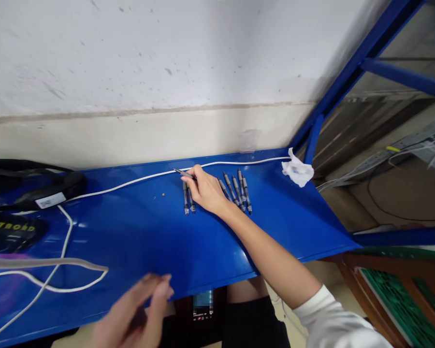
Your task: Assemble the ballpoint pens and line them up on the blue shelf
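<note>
My right hand (205, 189) reaches across the blue shelf (148, 232) and pinches a grey pen (183, 172) at its far edge. Two more pens (188, 200) lie just left of the hand, and several pens (237, 189) lie in a row to its right. My left hand (137, 311) hovers blurred over the shelf's near edge. Its fingers are loosely curled, and nothing shows in them.
A white cable (130, 181) runs along the back of the shelf and loops at the left. Black bags (25, 193) sit at the far left. A crumpled white tissue (297, 170) lies at the right corner beside a blue frame post (313, 137). A wall stands behind.
</note>
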The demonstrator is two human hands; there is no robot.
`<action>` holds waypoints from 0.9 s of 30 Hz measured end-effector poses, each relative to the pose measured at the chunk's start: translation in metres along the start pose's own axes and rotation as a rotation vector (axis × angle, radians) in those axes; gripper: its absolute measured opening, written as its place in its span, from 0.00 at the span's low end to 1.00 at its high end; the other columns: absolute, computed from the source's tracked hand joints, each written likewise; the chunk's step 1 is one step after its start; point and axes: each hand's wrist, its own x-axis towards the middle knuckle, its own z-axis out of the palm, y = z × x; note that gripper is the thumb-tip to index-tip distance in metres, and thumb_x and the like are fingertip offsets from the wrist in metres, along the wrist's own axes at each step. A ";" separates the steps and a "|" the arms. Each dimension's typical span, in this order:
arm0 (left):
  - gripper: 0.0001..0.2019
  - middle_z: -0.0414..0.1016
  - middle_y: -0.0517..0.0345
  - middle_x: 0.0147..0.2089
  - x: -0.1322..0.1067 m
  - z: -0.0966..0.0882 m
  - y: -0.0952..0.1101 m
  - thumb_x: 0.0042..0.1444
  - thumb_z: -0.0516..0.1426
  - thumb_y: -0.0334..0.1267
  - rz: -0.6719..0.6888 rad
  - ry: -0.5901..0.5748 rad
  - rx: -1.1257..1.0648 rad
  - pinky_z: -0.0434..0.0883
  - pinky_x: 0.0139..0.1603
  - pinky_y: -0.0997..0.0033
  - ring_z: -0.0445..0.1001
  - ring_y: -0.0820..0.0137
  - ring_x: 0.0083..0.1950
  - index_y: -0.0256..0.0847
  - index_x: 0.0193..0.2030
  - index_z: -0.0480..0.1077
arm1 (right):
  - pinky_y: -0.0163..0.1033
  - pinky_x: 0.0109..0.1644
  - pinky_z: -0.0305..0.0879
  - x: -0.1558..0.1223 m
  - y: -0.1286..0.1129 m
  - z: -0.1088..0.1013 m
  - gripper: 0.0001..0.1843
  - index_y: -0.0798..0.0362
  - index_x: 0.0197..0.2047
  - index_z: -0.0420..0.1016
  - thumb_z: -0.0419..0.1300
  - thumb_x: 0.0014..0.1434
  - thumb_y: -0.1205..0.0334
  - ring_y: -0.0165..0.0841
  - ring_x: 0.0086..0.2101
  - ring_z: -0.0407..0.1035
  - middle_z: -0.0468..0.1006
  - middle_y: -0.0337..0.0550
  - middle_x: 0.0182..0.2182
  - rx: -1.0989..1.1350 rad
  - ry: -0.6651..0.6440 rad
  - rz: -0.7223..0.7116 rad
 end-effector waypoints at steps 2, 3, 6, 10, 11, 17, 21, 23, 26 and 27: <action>0.07 0.85 0.57 0.37 0.050 0.020 -0.004 0.69 0.66 0.45 -0.226 -0.025 -0.135 0.83 0.41 0.63 0.83 0.64 0.36 0.46 0.48 0.82 | 0.41 0.41 0.64 -0.001 -0.001 0.000 0.14 0.46 0.52 0.64 0.50 0.82 0.45 0.38 0.39 0.78 0.82 0.42 0.43 0.008 0.015 -0.010; 0.13 0.85 0.56 0.42 0.076 0.034 -0.009 0.69 0.66 0.48 -0.293 -0.102 -0.224 0.82 0.42 0.64 0.84 0.65 0.39 0.46 0.55 0.80 | 0.40 0.41 0.64 -0.001 -0.001 0.000 0.14 0.46 0.52 0.64 0.50 0.82 0.45 0.38 0.39 0.78 0.82 0.42 0.44 0.011 0.021 -0.016; 0.26 0.84 0.50 0.51 0.137 0.080 -0.029 0.63 0.69 0.53 -0.327 -0.249 -0.410 0.81 0.41 0.66 0.84 0.65 0.43 0.43 0.63 0.75 | 0.40 0.42 0.65 -0.002 -0.002 -0.003 0.12 0.47 0.53 0.63 0.50 0.82 0.47 0.39 0.41 0.79 0.82 0.44 0.46 0.009 0.025 -0.047; 0.16 0.82 0.53 0.42 0.170 0.121 -0.047 0.59 0.73 0.49 -0.256 -0.262 -0.539 0.77 0.38 0.69 0.81 0.66 0.40 0.40 0.45 0.81 | 0.41 0.44 0.68 -0.002 0.000 -0.005 0.08 0.47 0.54 0.62 0.50 0.80 0.53 0.41 0.42 0.79 0.81 0.47 0.47 -0.020 0.004 -0.064; 0.15 0.82 0.54 0.41 0.171 0.126 -0.049 0.58 0.73 0.47 -0.248 -0.249 -0.564 0.77 0.38 0.69 0.80 0.67 0.39 0.40 0.42 0.81 | 0.41 0.45 0.69 -0.002 0.000 -0.005 0.07 0.48 0.53 0.62 0.50 0.80 0.54 0.41 0.43 0.79 0.81 0.48 0.48 -0.022 0.001 -0.067; 0.13 0.84 0.54 0.43 0.166 0.125 -0.064 0.59 0.74 0.44 -0.335 -0.159 -0.716 0.77 0.41 0.70 0.78 0.71 0.37 0.41 0.45 0.84 | 0.43 0.50 0.70 -0.001 -0.002 -0.005 0.09 0.48 0.51 0.63 0.50 0.81 0.52 0.39 0.45 0.75 0.77 0.49 0.49 0.058 -0.039 -0.136; 0.16 0.86 0.51 0.51 0.166 0.121 -0.074 0.55 0.76 0.43 -0.347 -0.143 -0.783 0.76 0.40 0.70 0.80 0.70 0.39 0.42 0.49 0.85 | 0.44 0.52 0.70 -0.001 -0.004 -0.006 0.10 0.47 0.50 0.65 0.49 0.83 0.52 0.39 0.46 0.74 0.76 0.48 0.48 0.082 -0.077 -0.153; 0.15 0.87 0.50 0.51 0.166 0.121 -0.074 0.55 0.76 0.43 -0.342 -0.152 -0.777 0.77 0.41 0.69 0.79 0.71 0.37 0.41 0.47 0.86 | 0.43 0.53 0.70 -0.002 -0.003 -0.005 0.10 0.47 0.50 0.66 0.49 0.83 0.53 0.39 0.47 0.74 0.77 0.48 0.49 0.068 -0.097 -0.180; 0.12 0.87 0.50 0.49 0.164 0.122 -0.071 0.58 0.75 0.44 -0.355 -0.160 -0.796 0.77 0.44 0.69 0.80 0.70 0.38 0.40 0.45 0.87 | 0.43 0.52 0.70 -0.003 -0.002 -0.001 0.09 0.48 0.50 0.68 0.52 0.83 0.54 0.39 0.47 0.76 0.80 0.49 0.49 0.024 -0.115 -0.192; 0.12 0.87 0.50 0.48 0.163 0.122 -0.070 0.60 0.74 0.44 -0.368 -0.159 -0.819 0.78 0.45 0.68 0.81 0.69 0.40 0.40 0.45 0.87 | 0.42 0.51 0.69 -0.004 -0.001 0.000 0.10 0.48 0.50 0.69 0.52 0.83 0.53 0.39 0.46 0.76 0.81 0.49 0.49 0.000 -0.108 -0.179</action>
